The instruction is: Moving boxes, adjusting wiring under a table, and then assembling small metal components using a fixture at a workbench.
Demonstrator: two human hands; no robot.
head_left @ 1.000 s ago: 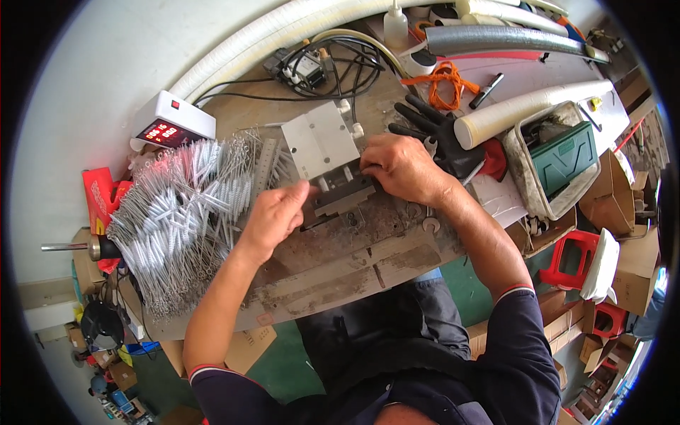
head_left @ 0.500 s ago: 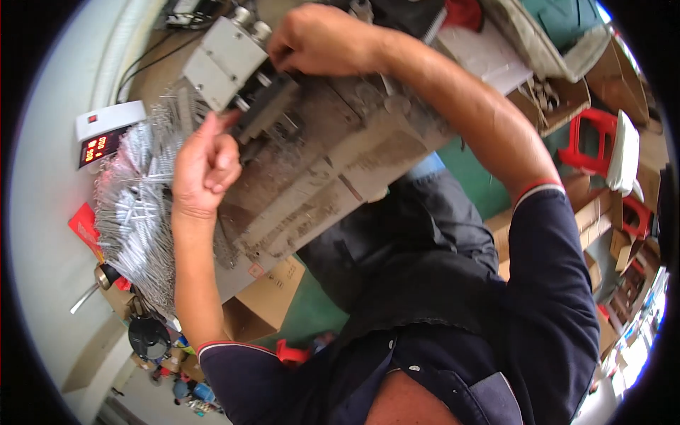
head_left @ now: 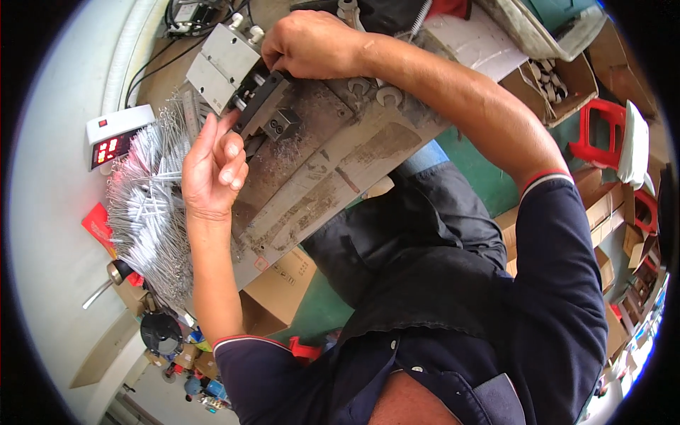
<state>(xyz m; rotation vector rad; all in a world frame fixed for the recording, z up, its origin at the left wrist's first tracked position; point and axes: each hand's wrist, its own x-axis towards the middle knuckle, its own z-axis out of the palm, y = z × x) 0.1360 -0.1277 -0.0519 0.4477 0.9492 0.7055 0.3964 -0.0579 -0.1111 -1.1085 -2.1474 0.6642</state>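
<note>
A small bench machine with a pale metal block point(head_left: 221, 65), two shiny rods and a dark bar point(head_left: 262, 99) stands on the worn metal bench top point(head_left: 304, 191). My left hand point(head_left: 214, 168) is palm up at its near left side. Its fingers are loosely curled and apart, with one reaching toward the gap by the rods; I see nothing in it. At the machine's far right side, my right hand point(head_left: 308, 46) is closed with bent fingers, its fingertips hidden against the machine. A dark block with two holes point(head_left: 282, 125) sits beside the bar.
A large heap of silvery, coiled wire pieces point(head_left: 145, 212) lies left of my left forearm. Behind it is a white box with a red digital display point(head_left: 110, 145). Open-end wrenches point(head_left: 389, 95) lie near my right forearm. A cardboard box point(head_left: 283, 283) stands below the bench; red stools point(head_left: 598, 134) are at right.
The whole view has shifted slightly. The fingers of my left hand have spread a little, while my right hand stays at the same side of the machine.
</note>
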